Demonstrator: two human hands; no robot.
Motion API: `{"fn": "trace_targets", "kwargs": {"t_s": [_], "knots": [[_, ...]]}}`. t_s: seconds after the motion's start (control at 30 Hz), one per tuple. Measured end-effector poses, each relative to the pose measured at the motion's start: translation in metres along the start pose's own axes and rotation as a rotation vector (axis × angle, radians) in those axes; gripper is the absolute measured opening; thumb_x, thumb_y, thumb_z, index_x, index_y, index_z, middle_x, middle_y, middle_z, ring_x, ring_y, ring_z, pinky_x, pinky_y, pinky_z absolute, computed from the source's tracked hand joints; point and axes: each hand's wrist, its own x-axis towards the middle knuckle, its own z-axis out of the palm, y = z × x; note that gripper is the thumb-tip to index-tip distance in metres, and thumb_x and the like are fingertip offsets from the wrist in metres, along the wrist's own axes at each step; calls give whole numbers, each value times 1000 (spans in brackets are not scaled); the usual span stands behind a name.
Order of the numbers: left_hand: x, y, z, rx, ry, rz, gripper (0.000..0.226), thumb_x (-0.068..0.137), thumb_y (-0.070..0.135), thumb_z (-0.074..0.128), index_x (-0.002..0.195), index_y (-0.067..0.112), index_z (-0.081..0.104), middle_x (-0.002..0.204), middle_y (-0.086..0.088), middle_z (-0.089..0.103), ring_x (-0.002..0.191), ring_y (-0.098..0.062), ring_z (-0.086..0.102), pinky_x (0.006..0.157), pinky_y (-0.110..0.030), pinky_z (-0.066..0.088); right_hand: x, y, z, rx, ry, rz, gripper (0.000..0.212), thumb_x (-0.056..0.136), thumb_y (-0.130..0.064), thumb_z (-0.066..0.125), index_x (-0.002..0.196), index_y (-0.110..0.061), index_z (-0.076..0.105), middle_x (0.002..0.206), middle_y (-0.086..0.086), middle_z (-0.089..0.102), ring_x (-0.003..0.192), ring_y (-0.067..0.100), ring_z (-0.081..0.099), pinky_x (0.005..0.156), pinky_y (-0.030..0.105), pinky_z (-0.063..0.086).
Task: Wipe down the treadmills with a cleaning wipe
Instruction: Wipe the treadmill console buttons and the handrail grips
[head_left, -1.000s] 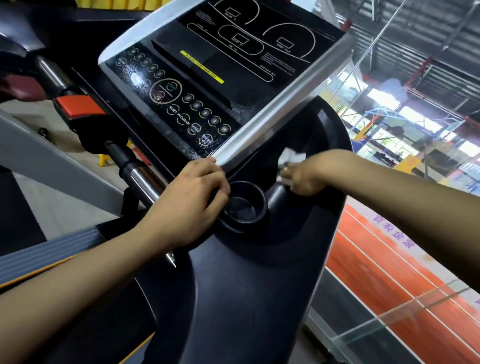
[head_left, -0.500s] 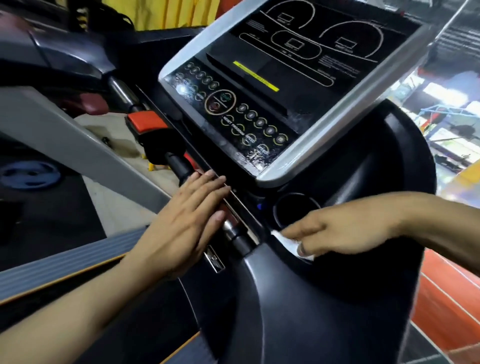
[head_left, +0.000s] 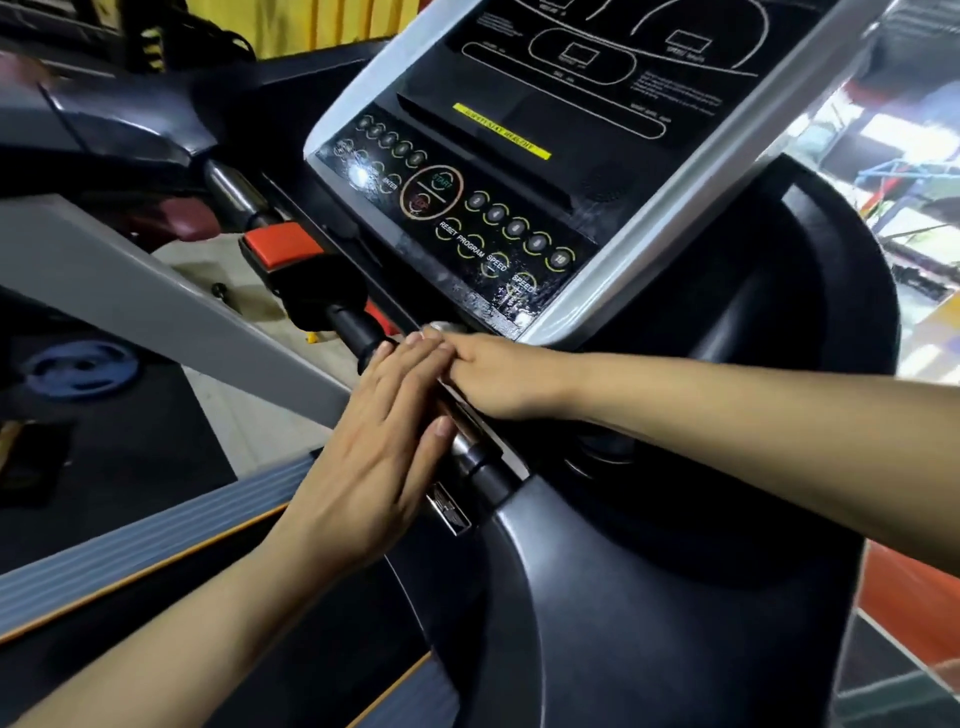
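The treadmill fills the view, its black moulded body curving under a tilted console with a silver frame, round buttons and a yellow strip. Beyond it lie a grey floor with a blue weight plate at left, yellow wall panels above, and a red floor at right. A chrome handlebar with an orange block runs below the console. The left hand rests flat on the bar, fingers straight and pressed together. The right hand curls round the bar just beside it; a pale scrap of wipe shows at its fingertips.
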Motion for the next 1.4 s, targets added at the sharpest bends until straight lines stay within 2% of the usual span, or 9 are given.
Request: {"fn": "trace_targets", "kwargs": {"t_s": [0.1, 0.2, 0.37, 0.47, 0.6, 0.8, 1.03, 1.27, 1.4], "knots": [[-1, 1, -1, -42, 8, -12, 56, 107, 33, 37, 155, 5, 34, 162, -5, 34, 156, -17, 20, 128, -44, 13, 7, 3, 6, -8, 17, 1, 53, 96, -11, 41, 149, -10, 43, 146, 11, 51, 134, 23, 48, 116, 28, 31], [-2, 1, -3, -65, 5, -21, 53, 107, 34, 39, 154, 9, 35, 156, 0, 40, 153, -16, 27, 128, -42, 15, -19, 11, 0, -54, -32, -34, 34, 101, -4, 40, 130, 3, 55, 128, 21, 61, 120, 31, 56, 104, 39, 38], [-1, 4, -4, -24, 13, -31, 45, 107, 35, 36, 142, 9, 49, 144, 0, 49, 147, -17, 35, 127, -39, 15, -98, 31, -26, -144, -190, 38, 35, 106, -24, 45, 135, -32, 62, 95, -24, 67, 88, -15, 56, 86, 3, 35], [4, 11, -5, 35, -2, -30, 38, 105, 31, 35, 127, 11, 58, 133, 1, 55, 139, -20, 42, 126, -41, 18, -104, 35, -41, -82, -172, 79, 32, 100, -19, 54, 120, -34, 73, 63, -20, 61, 60, -7, 53, 65, 7, 41], [19, 23, -14, 147, -70, -13, 36, 104, 38, 34, 115, 19, 63, 118, 5, 62, 122, -21, 54, 115, -43, 32, -106, 36, -45, 41, -119, 144, 16, 88, -22, 74, 103, -25, 79, 90, 12, 76, 88, 25, 74, 91, 38, 59], [44, 38, -9, 70, -271, 93, 51, 105, 46, 25, 104, 16, 67, 104, 2, 65, 99, -21, 59, 94, -35, 42, -129, 38, -80, -467, 188, 149, 19, 83, -28, 72, 98, -37, 78, 85, -15, 74, 85, 4, 69, 81, 26, 56], [47, 45, 8, 338, -377, 89, 57, 105, 45, 12, 88, 22, 61, 97, 8, 69, 99, -18, 62, 92, -35, 44, -72, 57, -43, -737, -127, 169, 7, 90, -23, 66, 89, -16, 66, 79, 2, 58, 76, 27, 62, 65, 27, 46], [44, 43, 10, 335, -336, 87, 56, 104, 43, 12, 89, 24, 62, 96, 10, 69, 99, -14, 62, 94, -36, 43, -72, 61, -43, -685, -290, 88, 13, 91, -16, 53, 82, -17, 62, 75, -5, 59, 77, 20, 57, 75, 32, 52], [43, 42, 12, 336, -308, 80, 58, 104, 44, 11, 92, 25, 64, 96, 11, 69, 97, -12, 61, 92, -32, 41, -82, 56, -53, -723, -365, 101, 19, 92, -13, 54, 95, -22, 70, 71, -9, 57, 69, 16, 53, 62, 27, 42]]}}
